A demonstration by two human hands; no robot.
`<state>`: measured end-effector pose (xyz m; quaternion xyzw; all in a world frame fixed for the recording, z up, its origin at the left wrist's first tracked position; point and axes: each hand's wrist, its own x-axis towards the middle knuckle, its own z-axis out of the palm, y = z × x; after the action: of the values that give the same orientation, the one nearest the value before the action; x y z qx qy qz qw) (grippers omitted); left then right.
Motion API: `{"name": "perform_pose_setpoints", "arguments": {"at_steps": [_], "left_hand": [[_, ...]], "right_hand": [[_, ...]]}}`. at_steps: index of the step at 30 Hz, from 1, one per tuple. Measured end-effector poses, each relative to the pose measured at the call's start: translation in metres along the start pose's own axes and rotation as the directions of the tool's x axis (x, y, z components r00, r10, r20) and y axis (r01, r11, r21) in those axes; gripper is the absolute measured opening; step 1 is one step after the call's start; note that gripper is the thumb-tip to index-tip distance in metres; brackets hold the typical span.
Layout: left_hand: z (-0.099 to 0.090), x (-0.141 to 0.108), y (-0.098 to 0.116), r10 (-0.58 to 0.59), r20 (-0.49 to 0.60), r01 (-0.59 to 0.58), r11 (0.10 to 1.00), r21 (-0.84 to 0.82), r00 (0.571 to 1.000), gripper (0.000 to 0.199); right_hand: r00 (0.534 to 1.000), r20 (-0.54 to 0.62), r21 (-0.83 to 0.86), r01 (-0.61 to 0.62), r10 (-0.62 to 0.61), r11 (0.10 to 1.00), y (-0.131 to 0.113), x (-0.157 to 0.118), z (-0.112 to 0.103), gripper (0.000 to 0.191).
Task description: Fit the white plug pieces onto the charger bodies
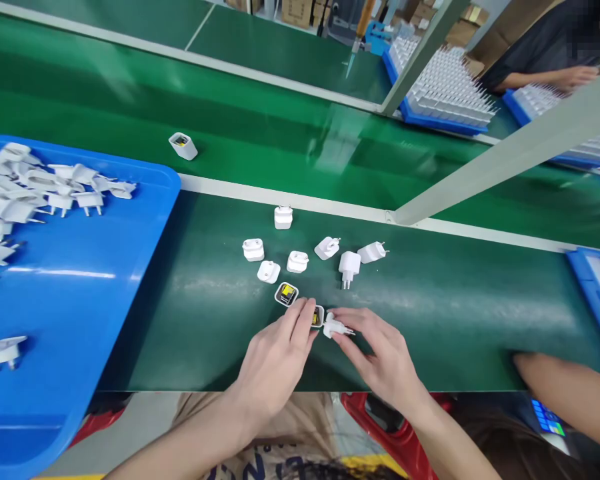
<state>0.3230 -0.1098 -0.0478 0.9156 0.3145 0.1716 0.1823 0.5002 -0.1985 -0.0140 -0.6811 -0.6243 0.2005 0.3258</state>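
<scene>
My left hand [285, 347] is closed around a white charger housing [321, 316], whose open end shows yellow and dark parts inside. Facing that opening, my right hand [377, 347] pinches a white plug cap [336, 326] with its two pins pointing right. Cap and housing are very close; whether they touch I cannot tell. Just beyond my left fingers stands another open housing [287, 293] with a yellow part in it. Several chargers with plug caps on, such as one white charger [349, 268], lie farther back on the green table.
On the left a blue tray [145, 287] holds many loose plug caps [17, 193]. One open housing [184, 147] stands on the green belt [280, 153] behind. A slanted metal post [480, 170] rises at right. Another person's arm [570, 393] reaches in from the right, near a blue tray [593, 293].
</scene>
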Motion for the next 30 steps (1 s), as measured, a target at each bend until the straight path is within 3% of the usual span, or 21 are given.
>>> {"name": "perform_pose_setpoints", "arguments": {"at_steps": [5, 10, 17, 24, 30], "left_hand": [[0.017, 0.005, 0.004, -0.064, 0.040, 0.065, 0.997, -0.031, 0.997, 0.023], [0.027, 0.007, 0.008, -0.175, 0.105, 0.183, 0.980, -0.074, 0.979, 0.019], [0.030, 0.010, 0.002, -0.142, 0.059, 0.150, 0.971, -0.188, 0.988, 0.032], [0.021, 0.014, -0.004, -0.148, 0.199, 0.204, 0.931, -0.302, 0.969, 0.038], [0.022, 0.011, -0.007, -0.140, 0.208, 0.208, 0.910, -0.359, 0.968, 0.034]], "right_hand": [[0.992, 0.110, -0.255, -0.024, 0.054, 0.967, -0.005, 0.012, 0.003, 0.011], [0.976, 0.216, -0.439, 0.100, -0.004, 0.893, -0.007, 0.017, 0.004, 0.015], [0.952, 0.293, -0.397, 0.208, -0.091, 0.894, -0.005, 0.025, -0.001, 0.019], [0.972, 0.145, -0.285, 0.219, -0.184, 0.933, 0.008, 0.014, 0.009, 0.008], [0.976, 0.115, -0.228, 0.206, -0.184, 0.951, 0.011, 0.012, 0.007, 0.013]]}}
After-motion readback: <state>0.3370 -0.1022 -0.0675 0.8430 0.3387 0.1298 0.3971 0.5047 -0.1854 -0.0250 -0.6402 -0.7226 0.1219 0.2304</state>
